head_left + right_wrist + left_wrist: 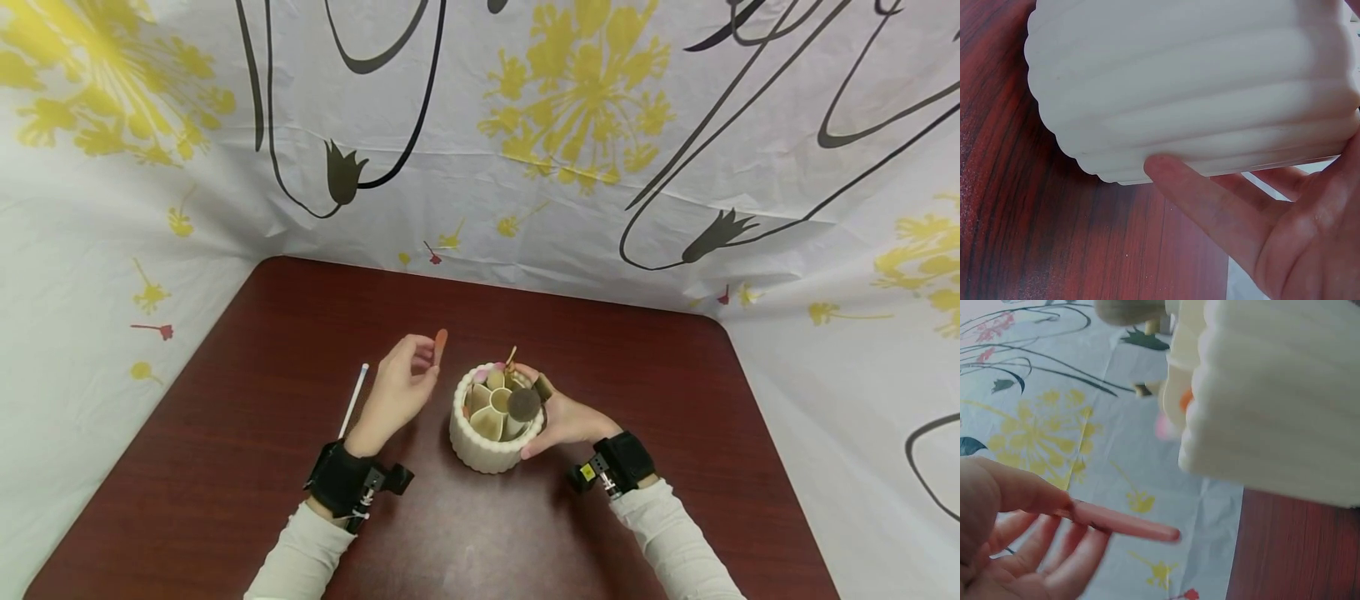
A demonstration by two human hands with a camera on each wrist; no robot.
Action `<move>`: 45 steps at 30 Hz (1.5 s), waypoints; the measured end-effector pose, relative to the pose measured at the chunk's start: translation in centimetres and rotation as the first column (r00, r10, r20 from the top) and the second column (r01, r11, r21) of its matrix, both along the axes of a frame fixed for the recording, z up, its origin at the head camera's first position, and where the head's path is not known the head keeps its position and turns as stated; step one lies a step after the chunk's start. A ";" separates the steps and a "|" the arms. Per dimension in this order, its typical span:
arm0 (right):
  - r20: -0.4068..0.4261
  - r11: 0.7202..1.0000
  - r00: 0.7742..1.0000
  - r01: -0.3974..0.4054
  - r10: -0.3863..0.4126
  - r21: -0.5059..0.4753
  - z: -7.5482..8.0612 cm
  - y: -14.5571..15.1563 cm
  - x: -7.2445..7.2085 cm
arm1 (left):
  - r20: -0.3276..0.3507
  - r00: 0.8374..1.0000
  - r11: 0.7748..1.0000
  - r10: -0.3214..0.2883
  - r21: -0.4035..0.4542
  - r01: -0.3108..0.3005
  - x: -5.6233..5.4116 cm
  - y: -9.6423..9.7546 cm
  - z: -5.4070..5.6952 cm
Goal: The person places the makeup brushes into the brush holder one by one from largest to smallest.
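Observation:
My left hand (400, 387) pinches a slim pinkish-orange stick (1129, 522) with a rounded end between thumb and fingers, left of the organizer and above the table. A cream, round, ribbed organizer (483, 454) with petal-shaped compartments stands on the table. From the right, my right hand (568, 417) grips its side, with the thumb (1191, 187) along the ribbed wall and the other fingers partly hidden behind it. A brush with a dark round head (523, 405) and several small items stand in the compartments.
A thin white stick (354, 400) lies on the dark red wooden table (637, 367), left of my left hand and partly behind the wrist. White sheeting (450, 108) with yellow flowers and dark stems hangs around the table's back and sides.

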State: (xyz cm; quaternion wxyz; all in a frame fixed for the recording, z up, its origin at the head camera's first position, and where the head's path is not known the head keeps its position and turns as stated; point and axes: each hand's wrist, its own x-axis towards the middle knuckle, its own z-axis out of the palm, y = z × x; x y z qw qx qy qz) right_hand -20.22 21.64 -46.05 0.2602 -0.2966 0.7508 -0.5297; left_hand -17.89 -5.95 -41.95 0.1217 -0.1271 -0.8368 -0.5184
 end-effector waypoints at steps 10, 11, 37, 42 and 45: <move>0.007 1.000 1.000 -0.006 0.006 -0.010 -0.2 0.0 0.0 | -0.035 0.995 0.990 -0.092 0.107 0.095 0.1 2.0 0.0; 0.003 1.000 1.000 -0.004 0.004 -0.007 -0.2 0.0 0.0 | -0.035 0.995 0.989 -0.098 0.107 0.101 0.1 2.1 0.0; -0.008 0.999 1.000 -0.020 0.020 -0.025 -0.3 0.0 -0.2 | 0.017 0.986 0.980 -0.163 0.118 0.160 0.1 3.2 -2.1; -0.007 0.999 1.000 -0.024 0.023 -0.032 -0.3 0.1 -0.2 | 0.026 0.988 0.984 -0.155 0.095 0.152 0.3 3.3 -2.4; -0.011 0.999 1.000 -0.022 0.022 -0.031 -0.3 0.1 -0.1 | 0.023 0.990 0.986 -0.142 0.087 0.139 0.4 3.3 -2.6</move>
